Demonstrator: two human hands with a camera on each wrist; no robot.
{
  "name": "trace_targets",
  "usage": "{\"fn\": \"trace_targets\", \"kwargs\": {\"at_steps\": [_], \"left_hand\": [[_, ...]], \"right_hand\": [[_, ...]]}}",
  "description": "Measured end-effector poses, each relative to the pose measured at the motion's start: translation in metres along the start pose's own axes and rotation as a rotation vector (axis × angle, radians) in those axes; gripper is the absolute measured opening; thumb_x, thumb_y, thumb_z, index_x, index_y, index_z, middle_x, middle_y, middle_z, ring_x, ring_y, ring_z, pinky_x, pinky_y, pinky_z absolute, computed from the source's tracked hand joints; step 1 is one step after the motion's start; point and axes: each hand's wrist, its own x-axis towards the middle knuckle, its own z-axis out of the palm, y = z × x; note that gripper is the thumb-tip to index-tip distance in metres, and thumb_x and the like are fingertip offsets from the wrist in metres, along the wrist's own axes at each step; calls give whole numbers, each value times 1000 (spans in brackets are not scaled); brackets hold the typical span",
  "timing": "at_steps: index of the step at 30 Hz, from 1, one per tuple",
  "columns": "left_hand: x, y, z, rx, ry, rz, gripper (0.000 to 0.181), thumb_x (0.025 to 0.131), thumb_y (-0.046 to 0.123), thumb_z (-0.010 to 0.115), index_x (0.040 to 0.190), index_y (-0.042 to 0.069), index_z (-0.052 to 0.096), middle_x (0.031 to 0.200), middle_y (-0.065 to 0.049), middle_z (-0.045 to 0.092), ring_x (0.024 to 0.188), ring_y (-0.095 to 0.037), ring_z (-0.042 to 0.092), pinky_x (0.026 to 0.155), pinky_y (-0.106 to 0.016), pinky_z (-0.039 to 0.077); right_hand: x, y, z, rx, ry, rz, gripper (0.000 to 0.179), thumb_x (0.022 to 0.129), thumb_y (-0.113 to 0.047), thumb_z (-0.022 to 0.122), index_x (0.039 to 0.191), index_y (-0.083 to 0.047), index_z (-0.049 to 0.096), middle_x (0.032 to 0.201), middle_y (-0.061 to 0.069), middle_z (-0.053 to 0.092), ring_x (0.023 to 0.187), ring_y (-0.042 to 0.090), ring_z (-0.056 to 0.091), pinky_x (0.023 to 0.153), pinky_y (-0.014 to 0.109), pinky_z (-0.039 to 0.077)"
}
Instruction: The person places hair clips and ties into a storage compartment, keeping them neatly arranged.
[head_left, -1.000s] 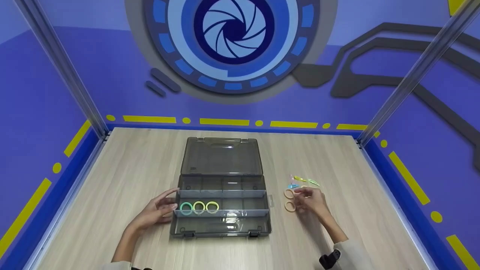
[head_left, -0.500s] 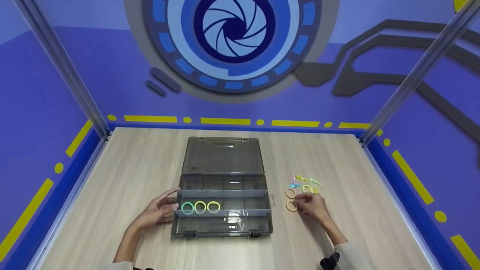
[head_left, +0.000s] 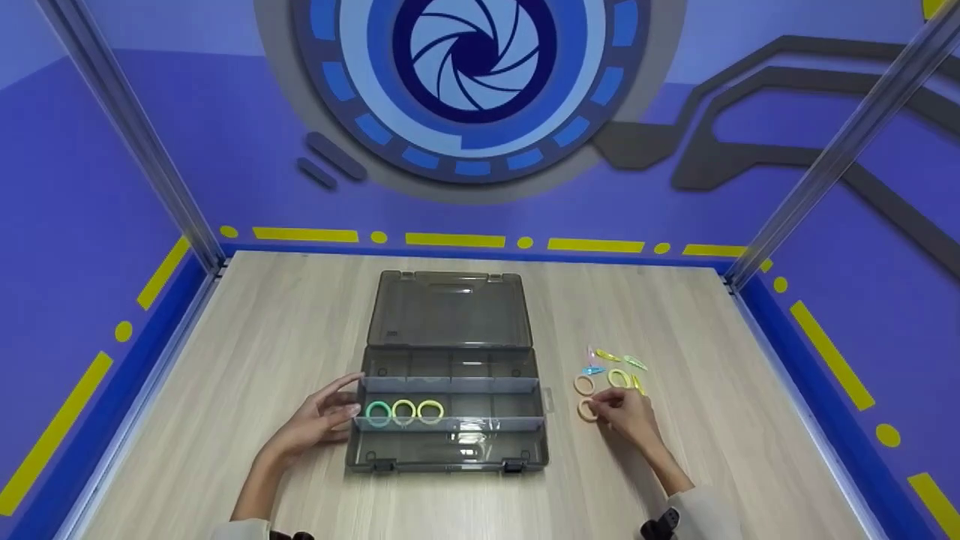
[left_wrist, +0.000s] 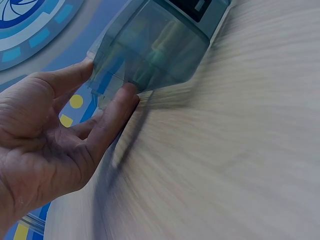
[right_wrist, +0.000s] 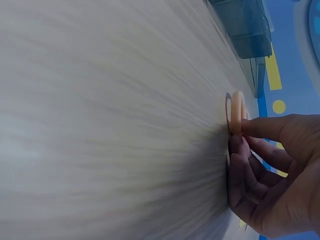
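Note:
A smoky see-through organizer box (head_left: 480,448) stands with its lid (head_left: 450,309) folded back. In its middle row sit a green hair tie (head_left: 378,414) and two yellow hair ties (head_left: 430,412). My left hand (head_left: 311,420) rests fairly straight fingertips and thumb against the box's left wall; the wrist view shows them at its edge (left_wrist: 112,80). To the right of the box, my right hand (head_left: 626,414) pinches a pale orange hair tie (head_left: 586,409) between thumb and finger. The right wrist view shows this ring (right_wrist: 236,112) close over the table, over its shadow.
Beyond the right hand lie another pale orange hair tie (head_left: 584,385), a yellow hair tie (head_left: 619,378), and several small hair clips, among them blue (head_left: 593,370), yellow (head_left: 607,355) and green (head_left: 635,363) ones. Blue walls and metal posts (head_left: 817,150) bound the wooden table (head_left: 300,315).
My right hand has come down from beside the far orange hair tie to the nearer one and now pinches it, uncovering the yellow ring. The left hand stays at the box.

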Motion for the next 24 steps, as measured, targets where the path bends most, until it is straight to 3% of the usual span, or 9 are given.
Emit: {"fn": "trace_targets", "kwargs": {"at_steps": [13,20,24], "left_hand": [[1,2,0,2,-10,8,65,103,25,63,161,19,32,147,-27,44,111,-23,61,90,-41,59],[1,1,-1,-4,-17,9,66,103,25,62,161,18,31,147,-28,43,117,-26,63,93,-44,58],[0,-1,-2,-10,-31,22,67,103,24,62,161,17,30,147,-28,43,112,-22,60,91,-42,58]], "right_hand": [[-1,-2,-12,258,-57,103,18,92,-9,76,103,5,74,84,11,75,65,14,68,54,24,52],[-1,-8,-19,447,-192,85,34,95,-8,72,122,12,65,95,2,77,80,7,69,70,23,55],[-2,-13,-22,518,-257,108,41,95,-11,72,129,10,63,99,-5,76,86,7,69,77,25,58]]}}
